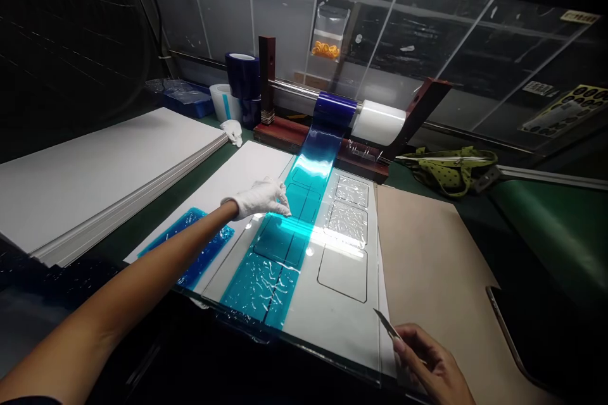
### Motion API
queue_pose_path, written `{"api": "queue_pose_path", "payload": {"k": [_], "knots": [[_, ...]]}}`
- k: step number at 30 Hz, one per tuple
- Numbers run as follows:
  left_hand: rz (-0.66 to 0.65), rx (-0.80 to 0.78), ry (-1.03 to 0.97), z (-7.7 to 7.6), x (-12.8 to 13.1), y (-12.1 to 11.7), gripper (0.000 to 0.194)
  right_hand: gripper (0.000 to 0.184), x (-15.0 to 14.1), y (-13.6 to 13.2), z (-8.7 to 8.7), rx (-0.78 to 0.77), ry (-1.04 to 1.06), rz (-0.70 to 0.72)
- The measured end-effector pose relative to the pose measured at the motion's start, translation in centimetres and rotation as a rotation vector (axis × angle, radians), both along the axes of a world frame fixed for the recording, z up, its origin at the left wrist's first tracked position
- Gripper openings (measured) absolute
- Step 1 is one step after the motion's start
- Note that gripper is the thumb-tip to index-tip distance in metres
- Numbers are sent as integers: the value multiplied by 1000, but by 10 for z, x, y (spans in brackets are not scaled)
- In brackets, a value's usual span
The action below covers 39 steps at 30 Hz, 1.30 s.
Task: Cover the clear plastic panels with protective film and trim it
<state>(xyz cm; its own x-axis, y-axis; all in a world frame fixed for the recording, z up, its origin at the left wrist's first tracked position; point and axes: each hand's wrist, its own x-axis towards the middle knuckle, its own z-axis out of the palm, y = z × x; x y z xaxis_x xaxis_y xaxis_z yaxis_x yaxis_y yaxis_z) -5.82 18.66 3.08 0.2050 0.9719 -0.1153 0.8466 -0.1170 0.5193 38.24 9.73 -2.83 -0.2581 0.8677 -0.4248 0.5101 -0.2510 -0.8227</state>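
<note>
My left hand (260,198), in a white glove, rests on a strip of translucent blue film (304,193), its fingers stretched out with the tips touching the film. The film runs down from a dark blue roll (335,107) over a glass sheet (346,323) marked with rounded rectangles. Its near end is wrinkled. Bare and close to the sheet's right edge, my right hand (430,361) grips a small knife (387,324), blade pointing up and left. Clear wrinkled film pieces (348,223) cover two of the outlined rectangles right of the strip.
A wooden stand (285,133) carries the blue roll and a white roll (380,121). White sheets (109,158) are stacked at left, near blue film pieces (199,253). At right are brown board (422,247), a phone (522,335) and a green pouch (451,168).
</note>
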Motion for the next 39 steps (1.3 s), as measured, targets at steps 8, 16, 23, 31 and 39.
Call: {"api": "queue_pose_path", "payload": {"k": [8,16,23,31,39], "knots": [[337,149,-328,3,27,-7,56,43,7,42,9,224,-174,85],[474,-144,-1719,-34,115,32,13,21,-72,172,43,845,-570,325],[368,-438,-2493,-88,111,62,22,25,-150,243,22,928,-665,616],[205,-655,-2677,-101,106,59,36,23,-169,258,14,922,-659,757],[264,-488,-2445,-89,106,63,30,26,-79,253,27,831,-845,603]]}}
